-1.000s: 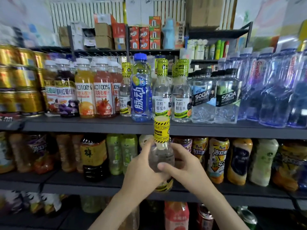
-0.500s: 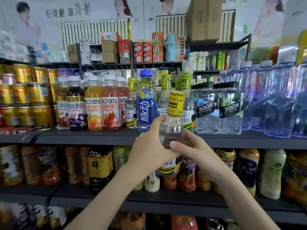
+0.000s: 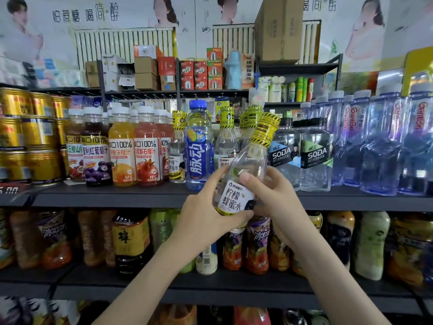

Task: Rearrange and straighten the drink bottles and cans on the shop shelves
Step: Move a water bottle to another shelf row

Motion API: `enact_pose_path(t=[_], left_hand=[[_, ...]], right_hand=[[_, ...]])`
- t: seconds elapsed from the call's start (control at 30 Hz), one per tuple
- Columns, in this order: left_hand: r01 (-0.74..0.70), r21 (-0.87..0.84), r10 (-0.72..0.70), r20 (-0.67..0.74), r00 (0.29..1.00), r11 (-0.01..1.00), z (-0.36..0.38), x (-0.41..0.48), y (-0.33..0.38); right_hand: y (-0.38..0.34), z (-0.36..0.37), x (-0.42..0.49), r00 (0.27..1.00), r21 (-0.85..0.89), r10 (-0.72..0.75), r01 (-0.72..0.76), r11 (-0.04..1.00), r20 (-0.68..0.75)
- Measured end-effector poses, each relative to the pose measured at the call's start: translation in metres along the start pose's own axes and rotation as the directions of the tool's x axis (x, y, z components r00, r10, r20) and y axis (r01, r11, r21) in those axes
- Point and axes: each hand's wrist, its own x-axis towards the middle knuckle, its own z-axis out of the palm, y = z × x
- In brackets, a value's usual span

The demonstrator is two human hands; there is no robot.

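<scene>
— Where is the clear bottle (image 3: 250, 160) right now?

— Off the shelves, in the air in front of the upper shelf (image 3: 117, 195), gripped by both hands. It is tilted, with its yellow-and-black striped cap pointing toward one o'clock and its white label facing the camera.

— How does the left hand (image 3: 206, 212) hold it?

— Its fingers curl round the back of the labelled lower half, and the thumb hooks under the label's bottom edge.

— And the right hand (image 3: 274, 202)?

— It wraps round the other side, thumb pressed on the clear body just above the label.

— What stands around it?

— On the upper shelf, at ten o'clock from the held bottle, a blue bottle (image 3: 199, 148) stands upright among other striped-cap bottles (image 3: 226, 137). At two o'clock two SODA bottles (image 3: 316, 158) stand side by side. Toward nine o'clock is a row of juice bottles (image 3: 121, 151), then stacked gold cans (image 3: 23, 137) at the far end. At six o'clock the lower shelf (image 3: 234, 285) carries more drink bottles, which are blurred.
</scene>
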Motion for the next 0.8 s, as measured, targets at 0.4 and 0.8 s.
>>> enact_pose_path(t=[0.4, 0.8], left_hand=[[-0.017, -0.07, 0.007, -0.142, 0.99, 0.997, -0.033, 0.029, 0.0], [0.168, 0.231, -0.12, -0.208, 0.971, 0.958, -0.023, 0.094, -0.045]], right_hand=[[0.002, -0.005, 0.003, 0.965, -0.09, -0.254, 0.248, 0.964, -0.065], [0.004, -0.005, 0.013, 0.935, -0.164, -0.326, 0.303, 0.939, -0.137]])
